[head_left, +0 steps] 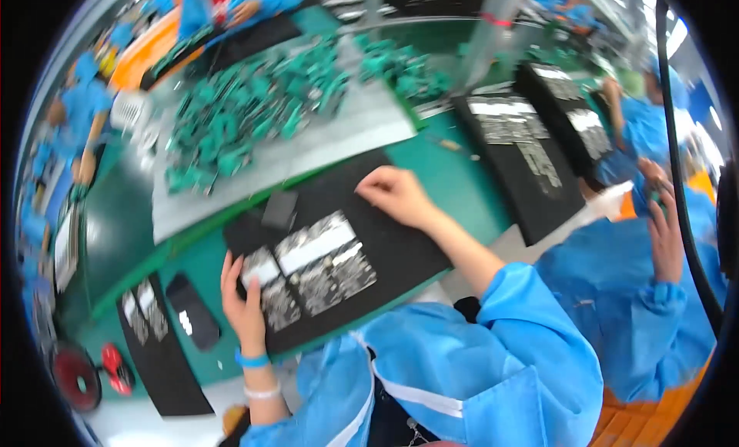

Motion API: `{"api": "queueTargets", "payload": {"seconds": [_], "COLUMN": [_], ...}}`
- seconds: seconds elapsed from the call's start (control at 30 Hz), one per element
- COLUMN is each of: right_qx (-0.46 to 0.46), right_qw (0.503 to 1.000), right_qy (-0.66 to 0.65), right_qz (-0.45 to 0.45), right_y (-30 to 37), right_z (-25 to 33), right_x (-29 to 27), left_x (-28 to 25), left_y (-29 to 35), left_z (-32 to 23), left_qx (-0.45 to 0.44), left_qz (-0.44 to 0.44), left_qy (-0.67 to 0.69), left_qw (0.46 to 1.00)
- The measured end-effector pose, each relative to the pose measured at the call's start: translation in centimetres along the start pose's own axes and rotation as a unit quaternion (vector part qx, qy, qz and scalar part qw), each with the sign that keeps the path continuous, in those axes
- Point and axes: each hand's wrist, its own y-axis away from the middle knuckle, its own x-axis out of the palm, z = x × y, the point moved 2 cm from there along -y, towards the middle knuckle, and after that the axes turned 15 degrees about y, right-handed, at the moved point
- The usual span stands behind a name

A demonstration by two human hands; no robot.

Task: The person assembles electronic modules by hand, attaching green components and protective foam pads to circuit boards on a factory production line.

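Note:
A black mat point(400, 247) lies before me on the green bench. On it rest several thin, flat parts point(339, 281) in a row, patterned grey and silver with white strips along their upper ends. My left hand point(245, 304) is at the mat's left edge, thumb and fingers apart, touching the leftmost flat part point(279, 304). Over the upper right of the mat is my right hand point(396, 197), its fingertips pinched together; anything between them is too small to make out. A small dark grey block point(279, 210) sits above the parts, between my hands.
A large heap of green pieces point(254, 100) covers a pale sheet point(362, 123) beyond the mat. Left are a smaller black mat point(165, 362) with similar parts, a dark phone-shaped object point(192, 312) and a small fan point(75, 378). Right, another loaded black mat point(531, 193) lies near a co-worker point(631, 285).

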Motion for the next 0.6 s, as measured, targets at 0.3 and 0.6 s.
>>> {"api": "queueTargets", "payload": {"seconds": [0.3,0.6], "right_qx": [0.033,-0.268], "right_qw": [0.997,0.892], "right_qy": [-0.060,0.281], "right_qz": [0.037,0.231], "right_y": [0.0,2.7], "right_z": [-0.5,9.5], "right_x": [0.3,1.2], "left_x": [0.7,5.3], "left_y": [1.7,1.8], "left_z": [-4.9,-6.9], "left_qx": [0.150,0.095], "left_qz": [0.144,0.343], "left_qy": [-0.117,-0.237], "left_qw": [0.971,0.904]}}
